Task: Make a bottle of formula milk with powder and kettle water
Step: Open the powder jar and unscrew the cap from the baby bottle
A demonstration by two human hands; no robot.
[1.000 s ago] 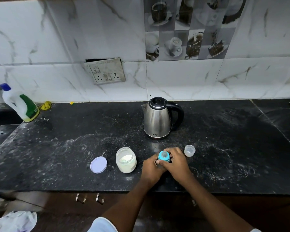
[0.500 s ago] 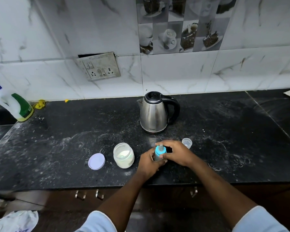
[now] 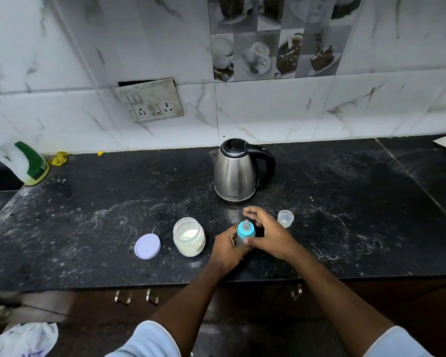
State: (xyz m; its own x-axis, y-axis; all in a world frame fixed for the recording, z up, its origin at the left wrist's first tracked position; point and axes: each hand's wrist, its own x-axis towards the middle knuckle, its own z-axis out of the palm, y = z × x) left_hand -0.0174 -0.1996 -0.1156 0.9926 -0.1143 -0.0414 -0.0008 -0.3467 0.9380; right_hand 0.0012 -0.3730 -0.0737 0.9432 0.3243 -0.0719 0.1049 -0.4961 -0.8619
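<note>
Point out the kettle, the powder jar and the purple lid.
kettle (image 3: 236,176): head view, middle of its steel body.
powder jar (image 3: 189,243): head view, its clear side wall.
purple lid (image 3: 147,246): head view, centre of its top.

Dim, soft light; wide-angle edge distortion

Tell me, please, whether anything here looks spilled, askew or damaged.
White powder smears cover the counter around the jar, and the wall socket plate sits crooked, with a dark gap above it.
</note>
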